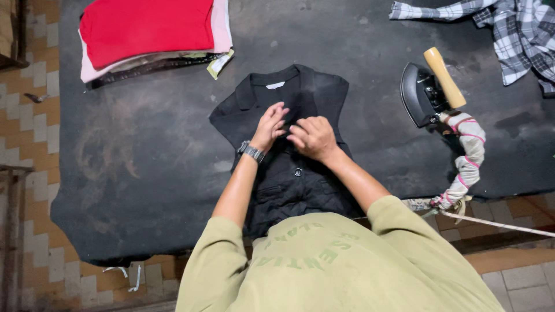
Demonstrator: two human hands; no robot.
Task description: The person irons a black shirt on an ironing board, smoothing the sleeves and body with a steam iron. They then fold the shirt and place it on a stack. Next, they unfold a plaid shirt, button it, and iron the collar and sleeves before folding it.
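Dark padded table point(144, 173) bears a black collared shirt point(289, 173), both the left hand point(269, 126) and right hand point(313, 137) pinching its placket.

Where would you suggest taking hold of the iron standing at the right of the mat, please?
Probably by the pale wooden handle of the iron. It stands on its heel, the dark soleplate facing left, so come from the right, where the handle juts clear. Mind the cloth-wrapped cord trailing off below it.
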